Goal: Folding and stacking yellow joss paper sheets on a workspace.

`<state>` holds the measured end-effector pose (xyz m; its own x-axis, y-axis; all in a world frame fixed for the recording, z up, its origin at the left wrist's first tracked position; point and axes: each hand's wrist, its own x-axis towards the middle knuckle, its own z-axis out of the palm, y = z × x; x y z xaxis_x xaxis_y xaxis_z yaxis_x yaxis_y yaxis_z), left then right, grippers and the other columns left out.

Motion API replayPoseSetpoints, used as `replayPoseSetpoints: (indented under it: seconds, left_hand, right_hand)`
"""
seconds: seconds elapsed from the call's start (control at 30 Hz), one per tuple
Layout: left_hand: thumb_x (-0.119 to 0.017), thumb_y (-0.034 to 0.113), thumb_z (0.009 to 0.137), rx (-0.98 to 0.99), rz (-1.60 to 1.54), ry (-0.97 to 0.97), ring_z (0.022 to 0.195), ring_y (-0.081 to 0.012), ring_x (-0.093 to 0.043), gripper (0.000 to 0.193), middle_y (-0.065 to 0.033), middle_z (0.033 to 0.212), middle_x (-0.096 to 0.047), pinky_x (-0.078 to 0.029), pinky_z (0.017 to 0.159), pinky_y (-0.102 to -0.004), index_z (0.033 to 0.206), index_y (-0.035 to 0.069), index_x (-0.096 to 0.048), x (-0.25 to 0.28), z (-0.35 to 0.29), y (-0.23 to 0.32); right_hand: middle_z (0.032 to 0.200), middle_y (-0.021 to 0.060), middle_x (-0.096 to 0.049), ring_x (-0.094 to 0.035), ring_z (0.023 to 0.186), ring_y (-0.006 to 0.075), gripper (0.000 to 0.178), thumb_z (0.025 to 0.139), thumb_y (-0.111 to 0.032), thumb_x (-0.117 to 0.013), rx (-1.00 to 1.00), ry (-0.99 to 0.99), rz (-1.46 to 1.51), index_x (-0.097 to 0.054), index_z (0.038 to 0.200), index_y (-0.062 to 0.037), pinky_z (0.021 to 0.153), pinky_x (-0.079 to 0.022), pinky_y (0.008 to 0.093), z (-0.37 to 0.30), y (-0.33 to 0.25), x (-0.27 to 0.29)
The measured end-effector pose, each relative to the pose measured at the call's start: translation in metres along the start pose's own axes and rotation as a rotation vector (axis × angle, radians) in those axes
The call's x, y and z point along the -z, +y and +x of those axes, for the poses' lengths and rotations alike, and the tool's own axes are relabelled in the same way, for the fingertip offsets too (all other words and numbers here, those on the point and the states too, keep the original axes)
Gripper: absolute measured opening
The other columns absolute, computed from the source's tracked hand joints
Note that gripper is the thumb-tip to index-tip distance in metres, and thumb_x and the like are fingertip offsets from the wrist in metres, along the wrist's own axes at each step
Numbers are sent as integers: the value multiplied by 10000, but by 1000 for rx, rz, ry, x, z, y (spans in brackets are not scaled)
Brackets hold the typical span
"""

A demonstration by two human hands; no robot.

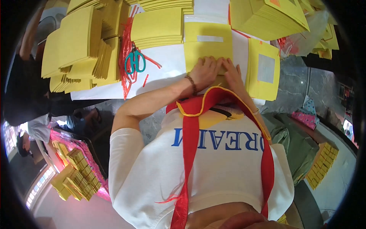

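A yellow paper sheet (207,28) with a pale rectangle on it lies on the table straight in front of me. My left hand (206,71), with a beaded bracelet at its wrist, has its fingers curled down over the sheet's near part. Close beside it, my right hand (233,76) pinches the same near part, one finger sticking out to the side. The fingertips of both hands almost meet, and the paper under them is partly hidden. To the right lies a yellow sheet stack (253,76) with a silvery rectangle on top.
Green-handled scissors (135,63) lie on red plastic strips (126,45) to the left. Folded yellow paper piles (68,42) rise at the left; a yellow stack (156,28) and a thick block (267,19) stand farther back. Another person (40,128) is at the far left.
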<state>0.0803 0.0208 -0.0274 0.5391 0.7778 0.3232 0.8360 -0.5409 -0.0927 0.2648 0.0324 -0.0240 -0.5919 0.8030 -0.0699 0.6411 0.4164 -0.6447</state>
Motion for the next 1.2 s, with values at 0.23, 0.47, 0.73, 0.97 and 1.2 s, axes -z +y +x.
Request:
replayPoseSetpoints:
  seconds: [0.23, 0.47, 0.73, 0.97, 1.2]
  left_hand:
    - [-529, 45, 671, 103, -446, -13, 801, -247, -543, 317, -89, 868, -588, -463, 664, -344, 983, 49, -583, 37, 23, -45]
    - [-535, -11, 669, 172, -151, 317, 914, -235, -537, 502, -39, 1029, -594, -424, 755, -355, 1149, 133, -536, 106, 12, -148]
    - [-514, 48, 735, 247, 56, 16, 966, -198, -509, 413, 3, 1069, -568, -380, 783, -365, 1133, 156, -535, 27, -33, -189]
    - [-573, 89, 694, 292, -50, -156, 1044, -234, -464, 507, -36, 1154, -506, -363, 859, -386, 1190, 143, -485, 30, -33, -189]
    - [-627, 114, 616, 338, -90, -138, 1186, -277, -337, 724, -85, 1264, -385, -289, 963, -418, 1291, 122, -367, 17, -47, -182]
  right_hand:
    - [1319, 158, -404, -342, 1254, 234, 515, 960, -383, -205, -229, 498, 998, -310, 1331, -41, 1047, -217, 362, 7, -9, 27]
    - [1166, 142, -534, -481, 1124, 231, 510, 951, -399, -252, -315, 545, 1026, -433, 1248, -26, 953, -343, 358, 2, -4, 11]
    - [1054, 119, -582, -535, 1003, 197, 487, 951, -388, -281, -342, 477, 953, -503, 1181, -21, 859, -395, 330, 2, -10, 5]
    - [1006, 93, -600, -549, 943, 169, 391, 950, -310, -342, -385, 498, 951, -535, 1144, -30, 837, -404, 296, 7, -7, 3]
    - [1003, 88, -598, -545, 934, 145, 273, 917, -174, -469, -328, 515, 934, -538, 1128, -15, 843, -402, 254, 5, -11, 1]
